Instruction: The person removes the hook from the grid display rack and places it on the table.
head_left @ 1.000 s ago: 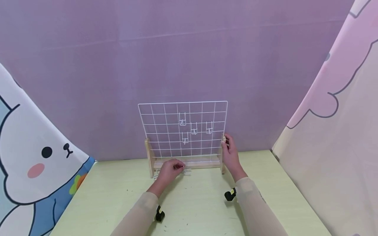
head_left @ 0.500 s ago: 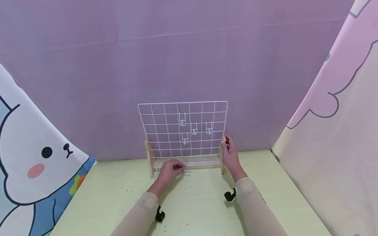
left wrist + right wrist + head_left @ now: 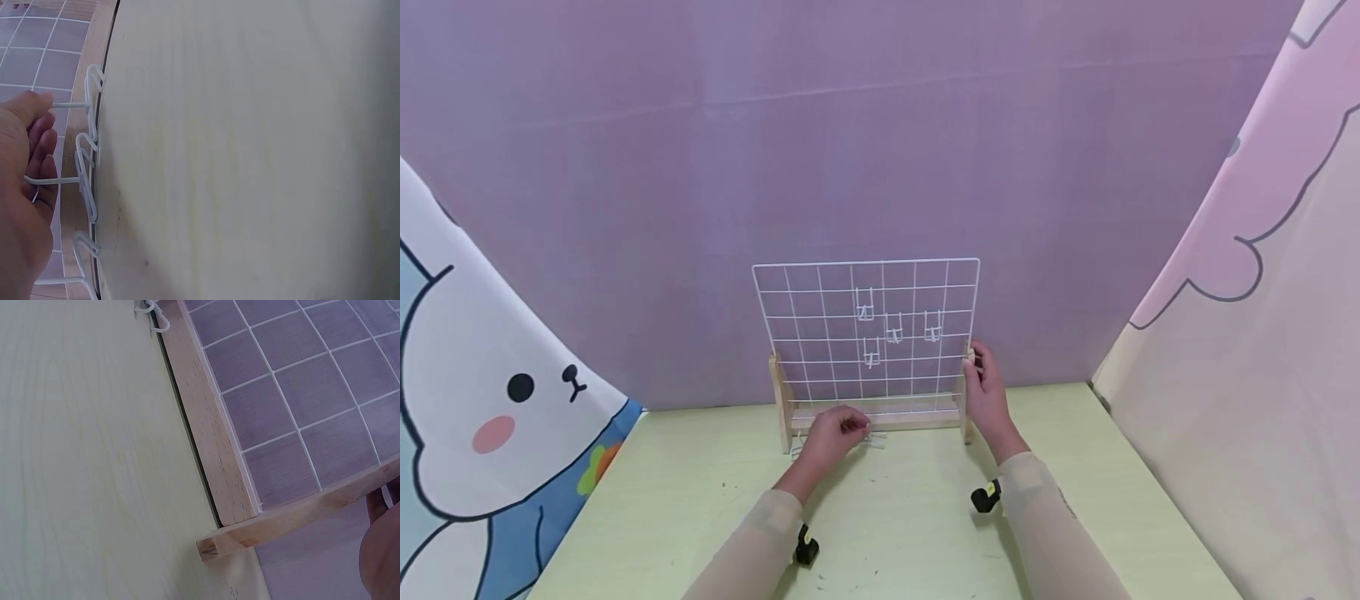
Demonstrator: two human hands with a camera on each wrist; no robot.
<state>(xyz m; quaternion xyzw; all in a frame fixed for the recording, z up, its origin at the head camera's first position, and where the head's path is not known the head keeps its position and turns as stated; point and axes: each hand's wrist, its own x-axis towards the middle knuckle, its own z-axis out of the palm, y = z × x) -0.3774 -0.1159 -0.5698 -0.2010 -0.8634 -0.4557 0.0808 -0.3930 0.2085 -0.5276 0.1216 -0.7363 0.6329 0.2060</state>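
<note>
A white wire grid panel (image 3: 865, 333) stands upright in a wooden base (image 3: 880, 419) at the back of the pale green table (image 3: 895, 533). Several small white hooks (image 3: 892, 327) hang on the grid. My left hand (image 3: 831, 435) lies low on the table in front of the base, fingers curled, and pinches the prong of a loose white hook (image 3: 89, 109). More loose hooks (image 3: 84, 187) lie in a row along the base's edge. My right hand (image 3: 985, 392) grips the stand's right wooden post (image 3: 294, 519). The base (image 3: 209, 444) and grid wires fill the right wrist view.
A purple backdrop (image 3: 880, 150) hangs right behind the grid. Cartoon-printed curtains close in the left (image 3: 490, 400) and right (image 3: 1262, 333) sides. Black wrist-camera mounts (image 3: 985, 497) sit on both forearms. Bare tabletop stretches toward me.
</note>
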